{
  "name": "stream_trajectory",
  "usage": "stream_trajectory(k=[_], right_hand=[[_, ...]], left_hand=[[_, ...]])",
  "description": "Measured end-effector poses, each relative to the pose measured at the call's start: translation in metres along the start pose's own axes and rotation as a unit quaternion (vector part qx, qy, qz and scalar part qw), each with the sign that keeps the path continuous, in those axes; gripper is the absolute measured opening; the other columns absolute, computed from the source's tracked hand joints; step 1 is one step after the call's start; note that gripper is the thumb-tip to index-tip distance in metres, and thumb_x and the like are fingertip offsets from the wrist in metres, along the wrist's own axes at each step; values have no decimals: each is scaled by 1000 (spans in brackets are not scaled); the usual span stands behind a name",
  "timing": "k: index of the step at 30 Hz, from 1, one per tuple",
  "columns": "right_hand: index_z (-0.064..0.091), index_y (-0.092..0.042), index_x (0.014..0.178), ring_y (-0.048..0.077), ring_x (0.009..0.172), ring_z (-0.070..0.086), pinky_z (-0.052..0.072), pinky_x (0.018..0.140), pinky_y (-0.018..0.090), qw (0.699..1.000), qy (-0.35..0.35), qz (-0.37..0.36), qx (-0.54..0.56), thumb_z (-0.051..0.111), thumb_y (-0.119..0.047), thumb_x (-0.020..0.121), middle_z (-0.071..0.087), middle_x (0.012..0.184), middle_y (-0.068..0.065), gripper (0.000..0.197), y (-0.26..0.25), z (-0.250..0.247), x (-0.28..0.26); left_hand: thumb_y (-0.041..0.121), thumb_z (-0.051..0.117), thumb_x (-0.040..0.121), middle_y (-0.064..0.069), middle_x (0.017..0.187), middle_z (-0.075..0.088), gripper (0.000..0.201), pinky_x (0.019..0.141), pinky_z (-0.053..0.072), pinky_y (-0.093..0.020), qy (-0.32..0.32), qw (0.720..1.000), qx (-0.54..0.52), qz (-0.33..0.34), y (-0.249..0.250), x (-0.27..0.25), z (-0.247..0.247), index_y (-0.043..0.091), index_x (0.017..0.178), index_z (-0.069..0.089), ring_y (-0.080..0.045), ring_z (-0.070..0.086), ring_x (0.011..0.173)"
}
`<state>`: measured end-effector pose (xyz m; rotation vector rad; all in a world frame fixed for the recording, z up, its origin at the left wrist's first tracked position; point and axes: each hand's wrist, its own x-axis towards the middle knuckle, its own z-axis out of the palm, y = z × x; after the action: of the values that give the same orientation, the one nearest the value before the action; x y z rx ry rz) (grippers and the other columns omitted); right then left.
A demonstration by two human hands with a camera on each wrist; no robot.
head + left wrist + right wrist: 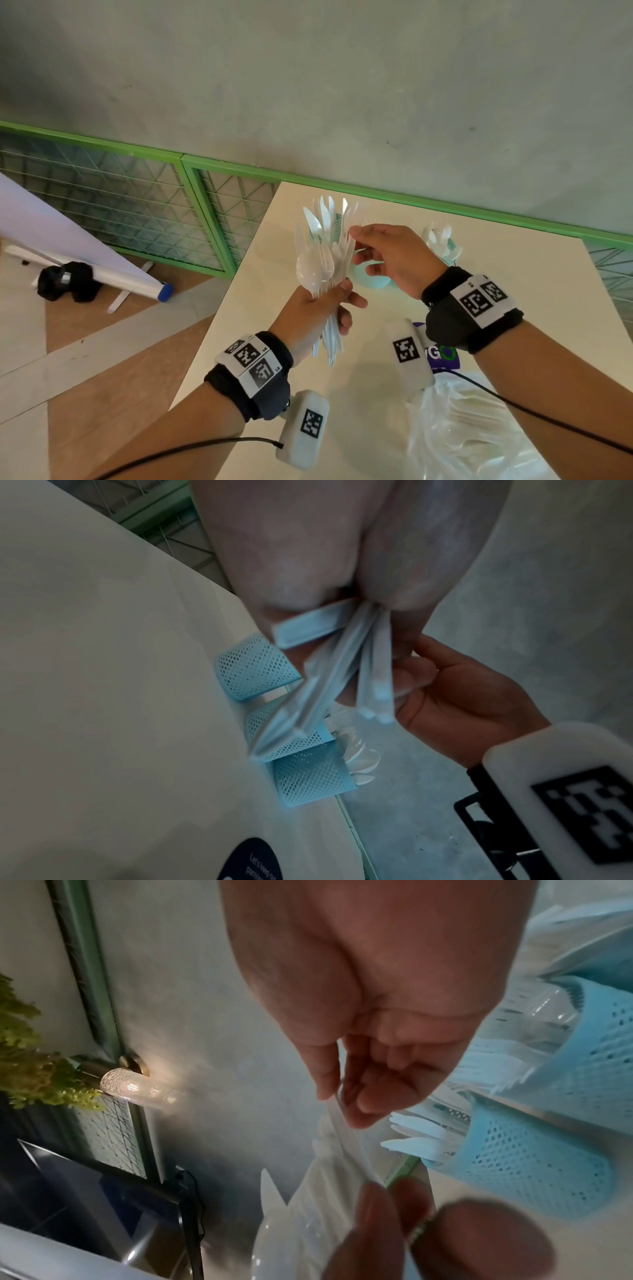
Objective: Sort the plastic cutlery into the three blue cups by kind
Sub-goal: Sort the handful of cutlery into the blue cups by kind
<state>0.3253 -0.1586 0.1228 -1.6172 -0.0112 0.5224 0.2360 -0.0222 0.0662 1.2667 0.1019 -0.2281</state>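
A bundle of white plastic cutlery [322,274] stands upright in the left hand [317,310], the fingers curled round the handles, spoon bowl and fork tines fanned above them. The right hand [390,257] pinches one piece near its top. Three blue mesh cups [255,673] stand in a row beyond the fingers, already holding white cutlery.

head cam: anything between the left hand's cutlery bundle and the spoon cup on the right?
Yes, in the head view: the right hand, pinching a piece atop the bundle, and a blue cup beneath it, before the spoon cup.
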Motion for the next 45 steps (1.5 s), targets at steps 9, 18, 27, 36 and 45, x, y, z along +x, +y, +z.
stream_trajectory(k=[9, 18, 27, 36, 45], right_hand=[[61, -7, 92, 9, 65, 52, 45, 59, 22, 1000, -18, -10, 21, 49, -18, 98, 56, 74, 0, 17, 6, -8, 0], [60, -10, 83, 13, 65, 50, 46, 62, 25, 999, 33, -34, 23, 48, -13, 98, 52, 69, 1, 20, 3, -6, 5], [61, -1, 98, 25, 78, 66, 58, 69, 32, 984, 161, -49, 59, 45, -15, 99, 66, 93, 15, 21, 3, 2, 8], [42, -2, 105, 23, 55, 57, 56, 63, 40, 976, 212, -56, 12, 27, -13, 101, 54, 72, 11, 19, 12, 13, 6], [55, -1, 109, 10, 68, 52, 46, 68, 26, 997, 41, -51, -30, 53, -28, 92, 56, 83, 1, 32, 15, 19, 9]], left_hand=[[21, 51, 99, -15, 94, 72, 23, 51, 47, -27, 31, 999, -29, -3, -2, 7, 2, 10, 119, 56, -16, 54, 50], [20, 54, 98, -10, 86, 71, 20, 48, 43, -27, 89, 995, -34, 5, -2, 13, 3, 6, 110, 63, -15, 45, 51], [18, 59, 95, -12, 89, 75, 17, 46, 40, -24, 165, 986, -2, 22, -5, 20, 5, 8, 108, 65, -12, 47, 47], [33, 63, 92, -5, 57, 58, 25, 51, 43, -26, 176, 981, 64, 40, -2, 19, 15, 9, 83, 66, -14, 49, 46], [30, 60, 94, -3, 61, 56, 20, 55, 45, -25, 155, 984, 75, 39, -1, 25, 9, 14, 97, 71, -14, 50, 50]])
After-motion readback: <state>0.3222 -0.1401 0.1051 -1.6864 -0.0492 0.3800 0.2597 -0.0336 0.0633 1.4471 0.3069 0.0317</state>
